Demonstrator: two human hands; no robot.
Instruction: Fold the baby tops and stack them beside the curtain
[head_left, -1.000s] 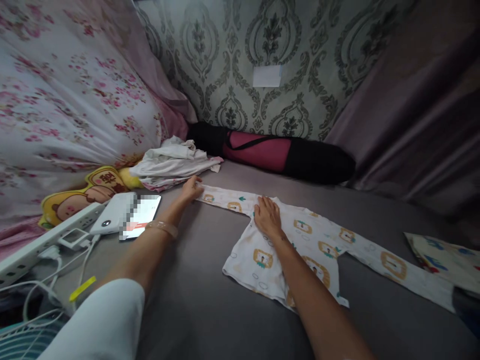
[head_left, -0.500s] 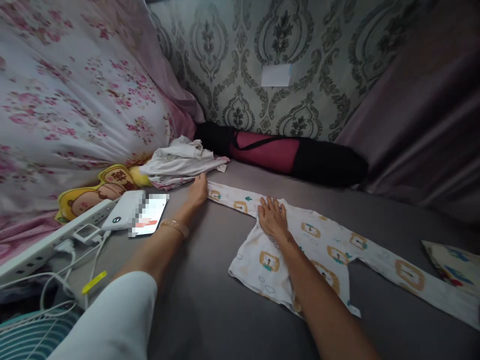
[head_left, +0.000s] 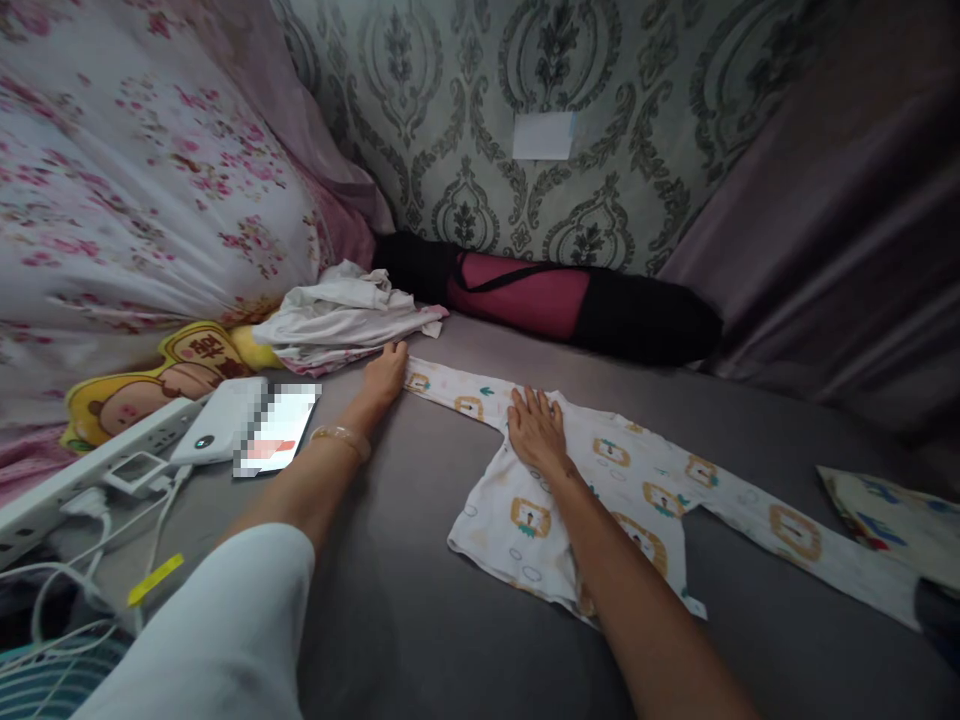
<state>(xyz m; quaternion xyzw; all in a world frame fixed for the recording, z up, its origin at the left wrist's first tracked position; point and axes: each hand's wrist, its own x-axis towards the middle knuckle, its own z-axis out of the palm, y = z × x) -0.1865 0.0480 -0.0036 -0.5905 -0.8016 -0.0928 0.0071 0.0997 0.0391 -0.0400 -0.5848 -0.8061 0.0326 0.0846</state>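
Observation:
A small white baby shirt printed with yellow lion pictures lies spread flat on the grey bedsheet, its sleeves stretched to both sides. My left hand rests at the cuff end of the shirt's left sleeve, fingers closed on the cloth edge. My right hand lies flat and open on the shirt near the shoulder, fingers spread and pressing down.
A crumpled pile of white clothes sits beyond the left hand. A phone, a white power bank, a power strip with cables and a yellow plush toy lie left. A pink-black roll bag lies along the wall. Another printed cloth lies right.
The hands have stayed on the shirt. My left hand shifted slightly along the sleeve end; the view swayed a little.

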